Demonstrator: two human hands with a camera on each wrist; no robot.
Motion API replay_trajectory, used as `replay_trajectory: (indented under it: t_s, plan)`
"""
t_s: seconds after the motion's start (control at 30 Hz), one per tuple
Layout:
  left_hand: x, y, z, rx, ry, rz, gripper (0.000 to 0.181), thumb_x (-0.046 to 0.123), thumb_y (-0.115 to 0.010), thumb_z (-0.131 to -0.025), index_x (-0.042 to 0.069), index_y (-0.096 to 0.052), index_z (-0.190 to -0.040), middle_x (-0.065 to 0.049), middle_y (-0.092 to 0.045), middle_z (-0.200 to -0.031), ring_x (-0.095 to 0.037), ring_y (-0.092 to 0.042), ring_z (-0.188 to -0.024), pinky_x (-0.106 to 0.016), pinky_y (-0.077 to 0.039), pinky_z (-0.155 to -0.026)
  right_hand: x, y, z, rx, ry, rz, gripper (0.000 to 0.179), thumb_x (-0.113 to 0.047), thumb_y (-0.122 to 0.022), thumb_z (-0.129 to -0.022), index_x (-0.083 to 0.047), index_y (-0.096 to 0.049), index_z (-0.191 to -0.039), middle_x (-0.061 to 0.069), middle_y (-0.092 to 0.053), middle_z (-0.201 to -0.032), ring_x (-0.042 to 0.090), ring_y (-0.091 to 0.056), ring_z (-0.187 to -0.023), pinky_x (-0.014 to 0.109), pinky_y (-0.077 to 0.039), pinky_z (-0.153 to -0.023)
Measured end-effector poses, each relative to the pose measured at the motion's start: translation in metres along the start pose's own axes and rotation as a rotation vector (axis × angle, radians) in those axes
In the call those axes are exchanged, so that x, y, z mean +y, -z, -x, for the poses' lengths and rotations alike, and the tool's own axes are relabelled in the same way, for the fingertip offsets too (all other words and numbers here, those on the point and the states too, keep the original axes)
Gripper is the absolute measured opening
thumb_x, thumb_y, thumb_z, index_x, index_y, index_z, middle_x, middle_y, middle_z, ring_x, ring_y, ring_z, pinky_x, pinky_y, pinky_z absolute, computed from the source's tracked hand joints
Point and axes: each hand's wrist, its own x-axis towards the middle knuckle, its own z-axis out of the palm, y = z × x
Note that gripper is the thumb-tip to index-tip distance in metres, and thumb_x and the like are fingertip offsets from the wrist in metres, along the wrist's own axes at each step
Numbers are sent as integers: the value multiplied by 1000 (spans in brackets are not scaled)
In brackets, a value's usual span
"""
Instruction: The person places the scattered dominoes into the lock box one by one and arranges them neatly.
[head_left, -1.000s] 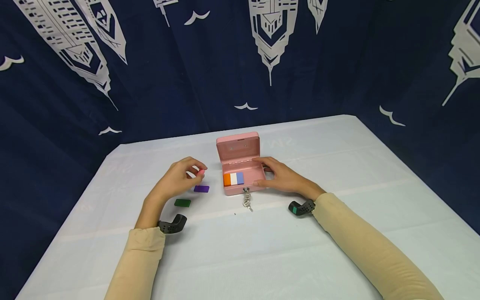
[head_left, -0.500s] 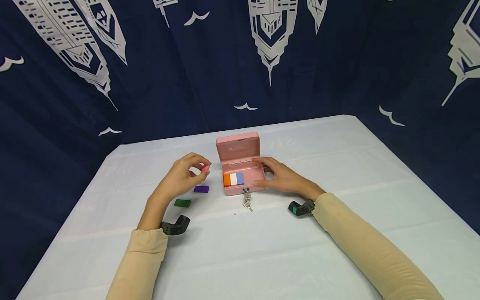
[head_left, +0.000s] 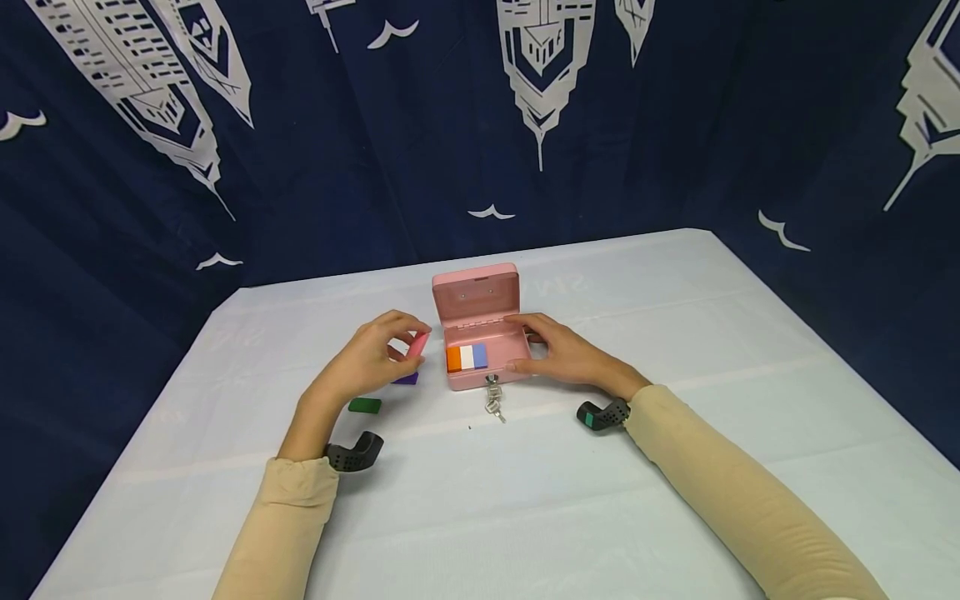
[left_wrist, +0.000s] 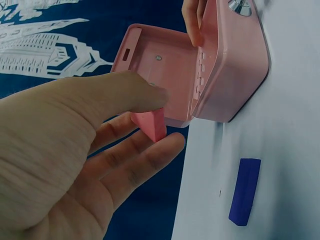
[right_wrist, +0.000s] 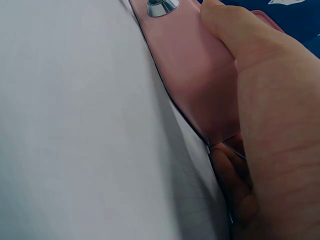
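My left hand [head_left: 371, 357] pinches a small pink block [head_left: 417, 345] between thumb and fingertips, held in the air just left of the pink cash box [head_left: 467, 382]. The left wrist view shows this block [left_wrist: 152, 125] tilted, one corner pointing down. The box's lid [head_left: 477, 297] stands raised at the back. Orange [head_left: 453, 359], white [head_left: 467, 357] and blue [head_left: 480, 357] blocks lie side by side in the box's left part. My right hand [head_left: 570, 354] grips the box's right side, thumb [right_wrist: 227, 20] on the front rim, other fingers [right_wrist: 232, 175] curled beside the right wall.
A purple block [head_left: 406, 379] lies on the white table [head_left: 480, 517] under my left hand, partly covered. Nearer me is a green block [head_left: 364, 406]. Keys [head_left: 495, 405] hang from the box's front lock. A dark blue patterned cloth [head_left: 420, 150] rises behind the table.
My left hand has moved right with the pink block, closer to the box, and the block now tilts more upright. The right hand and the box have stayed in place.
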Motion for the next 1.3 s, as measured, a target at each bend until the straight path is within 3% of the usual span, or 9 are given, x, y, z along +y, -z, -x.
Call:
replay_trajectory:
  t_s: [0.7,1.3]
  plan:
    - [-3,-3,1,-71,-16,2,47,3,-74,-81,4,-62,-127,-6,-55,-123,-21,-61,-103,-29,-55,-78,1,0,-1,7,-3,5,87,-64,-70,-79,-29,-34,-150,-2,-36,-151,19,-40,-133,43,-33,-110]
    - [-1,-3,2,-74,24,-14,45,5,-73,-83,9,-63,-127,-4,-56,-123,-20,-62,-100,-31,-55,-79,1,0,-1,6,9,0,86,-63,-70,-80,-28,-35,-150,-1,-37,-150,20,-41,-132,44,-33,-109]
